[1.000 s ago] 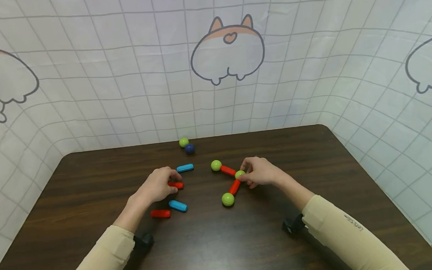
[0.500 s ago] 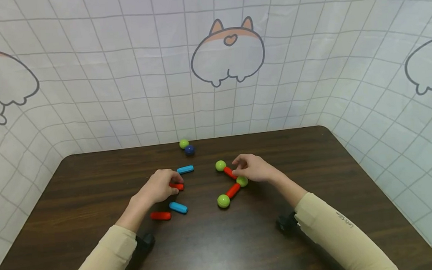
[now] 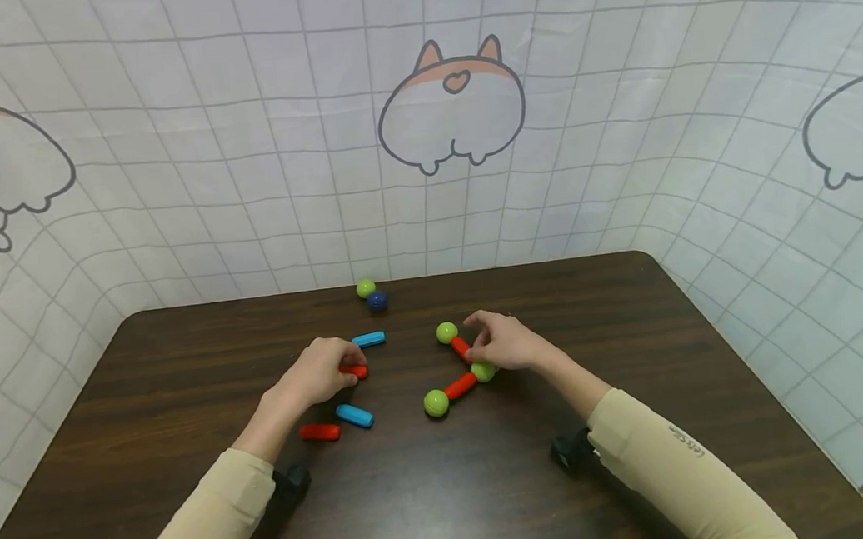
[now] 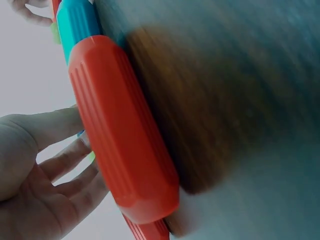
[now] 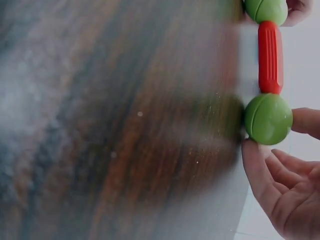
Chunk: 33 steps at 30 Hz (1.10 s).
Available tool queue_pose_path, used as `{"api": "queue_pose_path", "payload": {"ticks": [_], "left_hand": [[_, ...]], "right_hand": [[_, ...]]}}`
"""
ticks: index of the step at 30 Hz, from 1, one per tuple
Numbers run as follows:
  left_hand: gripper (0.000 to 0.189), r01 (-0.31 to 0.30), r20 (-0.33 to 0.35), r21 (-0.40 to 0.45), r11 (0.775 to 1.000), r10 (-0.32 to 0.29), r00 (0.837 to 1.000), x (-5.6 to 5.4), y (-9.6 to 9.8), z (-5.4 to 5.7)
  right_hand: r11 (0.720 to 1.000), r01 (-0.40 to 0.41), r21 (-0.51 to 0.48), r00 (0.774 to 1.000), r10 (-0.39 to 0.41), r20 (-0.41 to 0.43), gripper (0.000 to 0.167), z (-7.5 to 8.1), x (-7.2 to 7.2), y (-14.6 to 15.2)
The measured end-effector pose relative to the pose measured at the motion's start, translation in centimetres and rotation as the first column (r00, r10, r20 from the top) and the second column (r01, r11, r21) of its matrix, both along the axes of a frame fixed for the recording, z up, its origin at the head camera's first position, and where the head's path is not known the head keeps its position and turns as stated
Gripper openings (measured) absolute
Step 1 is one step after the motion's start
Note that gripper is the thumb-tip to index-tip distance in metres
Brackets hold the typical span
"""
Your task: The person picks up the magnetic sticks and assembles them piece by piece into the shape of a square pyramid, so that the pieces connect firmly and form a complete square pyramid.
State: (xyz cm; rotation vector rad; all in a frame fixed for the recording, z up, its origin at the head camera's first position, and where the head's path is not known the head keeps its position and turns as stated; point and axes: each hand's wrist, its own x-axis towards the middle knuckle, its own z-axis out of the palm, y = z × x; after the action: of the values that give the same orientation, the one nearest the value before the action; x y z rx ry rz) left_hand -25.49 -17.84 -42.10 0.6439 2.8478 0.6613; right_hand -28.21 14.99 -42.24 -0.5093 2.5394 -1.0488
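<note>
In the head view my left hand (image 3: 323, 370) is over a short red toy rod (image 3: 353, 373), with thumb and finger on its two sides. My right hand (image 3: 507, 341) is at the corner green ball (image 3: 484, 372) of a V-shaped piece. The right wrist view shows digits on opposite sides of this ball (image 5: 270, 120). One red rod (image 3: 460, 386) runs from the corner to a near green ball (image 3: 436, 403). Another red rod (image 3: 460, 349), partly behind my right hand, leads to a far green ball (image 3: 447, 333).
A loose red rod (image 3: 319, 432) and a blue rod (image 3: 355, 415) lie nearer than my left hand. Beyond it is another blue rod (image 3: 369, 339). A green ball (image 3: 366, 288) and a dark blue ball (image 3: 377, 301) sit near the far edge of the table (image 3: 552, 278).
The V-shaped piece has turned: its near ball has shifted left, its far ball right, and the corner nearer. My right hand has shifted over it; my left hand stays at the red rod.
</note>
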Motion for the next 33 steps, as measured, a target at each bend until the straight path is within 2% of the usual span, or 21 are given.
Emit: {"api": "queue_pose_path", "payload": {"ticks": [6,9,13,17,22,27,33], "left_hand": [[0.018,0.001,0.0,0.014,1.0,-0.001,1.0,0.0,0.2,0.1],[0.019,-0.003,-0.011,0.03,1.0,0.003,1.0,-0.1,0.4,0.2],[0.02,0.002,-0.04,0.061,0.998,0.0,0.999,-0.2,0.9,0.3],[0.02,0.009,-0.056,0.083,0.997,-0.005,0.998,-0.3,1.8,0.6],[0.017,0.027,-0.078,0.069,0.997,-0.021,0.997,-0.6,3.3,1.0],[0.016,0.043,-0.071,0.057,0.997,-0.039,0.997,-1.1,4.8,1.1],[0.016,0.072,-0.066,0.038,0.997,-0.069,0.995,-1.7,6.3,0.8]], "right_hand": [[0.998,0.02,-0.053,0.995,-0.014,0.103,0.063,0.2,0.3,-0.4],[0.997,0.042,-0.058,0.991,-0.034,0.128,0.066,0.2,0.4,-0.7],[0.995,0.074,-0.065,0.99,-0.065,0.127,0.07,0.1,0.4,-0.8],[0.994,0.069,-0.084,0.991,-0.059,0.117,0.07,0.0,0.3,-1.0],[0.993,0.044,-0.111,0.991,-0.029,0.131,0.065,0.0,0.4,-1.1],[0.991,0.042,-0.123,0.992,-0.027,0.124,0.063,-0.1,0.6,-1.3],[0.991,0.062,-0.117,0.991,-0.047,0.125,0.075,0.0,0.7,-1.3]]}}
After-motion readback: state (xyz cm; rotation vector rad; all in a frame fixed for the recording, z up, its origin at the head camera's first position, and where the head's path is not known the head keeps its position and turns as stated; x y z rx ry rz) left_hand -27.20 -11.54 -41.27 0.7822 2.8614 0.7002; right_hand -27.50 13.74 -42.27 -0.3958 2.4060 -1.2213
